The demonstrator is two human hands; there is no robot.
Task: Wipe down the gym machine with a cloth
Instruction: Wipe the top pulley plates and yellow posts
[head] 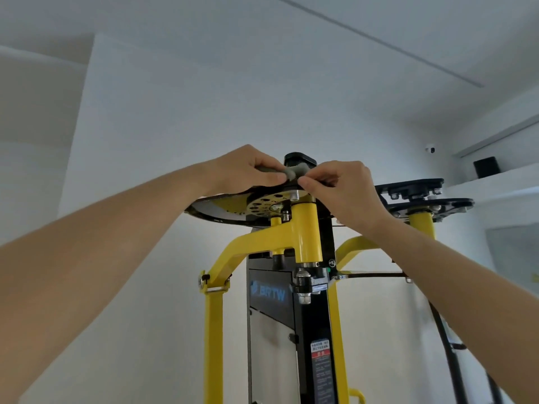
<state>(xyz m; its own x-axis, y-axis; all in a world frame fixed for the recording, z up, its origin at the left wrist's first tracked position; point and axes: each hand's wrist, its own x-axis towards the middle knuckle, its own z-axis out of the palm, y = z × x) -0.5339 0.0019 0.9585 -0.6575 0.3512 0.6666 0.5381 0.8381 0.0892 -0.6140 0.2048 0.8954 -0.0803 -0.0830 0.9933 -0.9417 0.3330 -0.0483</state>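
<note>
Reaching up with both bare arms to the top of the yellow-and-black gym machine (306, 228), seen from below against a white wall (175, 126). Gripping a small grey cloth (294, 172) with the left hand (248, 170), fingers (274, 177) curled round it and clenched on the bunched fabric. Pinching the cloth's right end between thumb and forefinger of the right hand (341, 188), the other fingers folded in. Holding the cloth at the machine's crown, against the front of the black cap (300, 158) and just above a gold perforated disc (262, 204) lying right beneath the left hand. Lower down, curved yellow arms (233, 252) running out and down either side of a black weight-stack cover (271, 293) with blue lettering, plus a red-and-white label (320, 357) on the black column beside it. To the right, behind the right wrist, a second black plate (414, 186) on its own yellow post. Farther off, in the upper right corner, a small white security camera (430, 149) and a black box (486, 167) standing on a white ledge (495, 183).
</note>
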